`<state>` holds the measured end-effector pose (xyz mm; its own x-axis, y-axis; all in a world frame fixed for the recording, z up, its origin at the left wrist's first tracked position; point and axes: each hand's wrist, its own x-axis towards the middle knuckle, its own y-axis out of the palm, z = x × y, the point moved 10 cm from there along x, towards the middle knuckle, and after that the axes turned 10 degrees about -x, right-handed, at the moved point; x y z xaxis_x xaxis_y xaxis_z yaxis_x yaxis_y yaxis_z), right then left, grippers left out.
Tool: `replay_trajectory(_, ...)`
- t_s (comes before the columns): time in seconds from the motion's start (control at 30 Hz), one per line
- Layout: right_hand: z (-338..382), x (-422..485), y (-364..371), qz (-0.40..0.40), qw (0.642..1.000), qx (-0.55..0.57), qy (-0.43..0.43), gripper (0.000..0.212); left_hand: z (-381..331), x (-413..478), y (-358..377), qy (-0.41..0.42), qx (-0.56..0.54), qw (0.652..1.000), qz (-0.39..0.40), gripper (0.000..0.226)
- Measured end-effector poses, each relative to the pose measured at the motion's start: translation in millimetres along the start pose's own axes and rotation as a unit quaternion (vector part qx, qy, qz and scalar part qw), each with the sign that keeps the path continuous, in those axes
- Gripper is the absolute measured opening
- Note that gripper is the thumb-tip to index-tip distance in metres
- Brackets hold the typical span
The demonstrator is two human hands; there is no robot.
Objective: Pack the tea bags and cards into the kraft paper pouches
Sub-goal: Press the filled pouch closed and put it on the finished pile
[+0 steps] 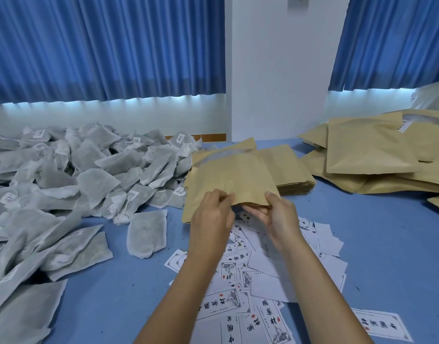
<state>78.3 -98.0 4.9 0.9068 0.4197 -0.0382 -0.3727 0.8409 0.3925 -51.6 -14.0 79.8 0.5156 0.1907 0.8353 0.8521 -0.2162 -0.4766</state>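
A flat kraft paper pouch [232, 177] is held up over the blue table, its near edge toward me. My left hand [211, 219] pinches that edge on the left. My right hand [279, 217] grips it on the right, thumb on top and fingers curled underneath. A big heap of grey-white tea bags [72, 175] covers the left of the table, and one loose tea bag [147, 233] lies near my left wrist. White printed cards [240, 276] are scattered under and beyond my forearms.
A stack of flat kraft pouches [294, 180] lies just behind the held one. A larger pile of bulging kraft pouches [377, 155] sits at the far right. Blue curtains [106, 45] and a white wall stand behind the table [382, 244].
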Motion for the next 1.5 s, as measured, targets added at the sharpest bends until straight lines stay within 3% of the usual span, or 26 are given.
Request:
replay_trajectory(0.07,-2,1,-11,-0.038,0.998,-0.055,0.012,0.021,-7,-1,10,-0.008,-0.144,0.989,0.046,0.017)
replay_trajectory(0.1,-3,1,-16,-0.046,0.996,-0.075,0.023,0.022,-5,-4,24,-0.072,-0.234,0.965,0.095,0.019)
replay_trajectory(0.13,-4,2,-21,-0.052,0.994,-0.092,0.034,0.023,1,-13,44,-0.177,-0.328,0.915,0.152,0.023)
replay_trajectory(0.2,-5,3,-27,-0.048,0.990,-0.120,0.055,0.022,10,-46,83,-0.419,-0.489,0.738,0.202,0.022)
replay_trajectory(0.23,-6,4,-29,-0.043,0.988,-0.136,0.064,0.021,11,-61,94,-0.512,-0.549,0.633,0.188,0.023)
replay_trajectory(0.3,-5,7,-32,-0.033,0.983,-0.169,0.066,0.022,16,-79,103,-0.615,-0.641,0.449,0.092,0.037)
replay_trajectory(0.37,-2,10,-31,-0.008,0.982,-0.180,0.056,0.024,30,-85,101,-0.645,-0.687,0.333,-0.035,0.036)
replay_trajectory(0.4,-2,11,-31,0.005,0.981,-0.185,0.053,0.025,38,-89,99,-0.650,-0.689,0.308,-0.088,0.029)
replay_trajectory(0.43,-1,12,-32,0.011,0.981,-0.188,0.049,0.026,45,-93,96,-0.653,-0.682,0.302,-0.128,0.021)
replay_trajectory(0.53,1,16,-44,-0.020,0.986,-0.160,0.036,0.021,55,-96,90,-0.652,-0.659,0.334,-0.167,0.003)
replay_trajectory(0.63,-1,15,-45,-0.044,0.988,-0.147,0.029,0.011,60,-93,84,-0.643,-0.649,0.368,-0.173,0.005)
replay_trajectory(0.9,-7,9,-49,-0.096,0.990,-0.092,0.051,0.011,60,-88,82,-0.625,-0.642,0.413,-0.166,0.006)
replay_trajectory(1.03,-15,7,-31,-0.056,0.994,-0.077,0.054,0.009,58,-87,82,-0.619,-0.640,0.428,-0.157,0.005)
replay_trajectory(1.13,-17,8,-34,-0.079,0.990,-0.106,0.054,0.011,57,-88,83,-0.617,-0.633,0.447,-0.138,0.005)
replay_trajectory(1.23,-15,9,-41,-0.094,0.989,-0.105,0.045,0.012,58,-88,84,-0.618,-0.634,0.447,-0.129,0.007)
replay_trajectory(1.4,-20,6,-19,-0.014,0.991,-0.126,0.049,0.009,61,-86,83,-0.611,-0.644,0.439,-0.137,0.008)
replay_trajectory(1.5,-22,7,-23,-0.038,0.988,-0.139,0.055,0.008,60,-86,83,-0.612,-0.642,0.445,-0.120,0.009)
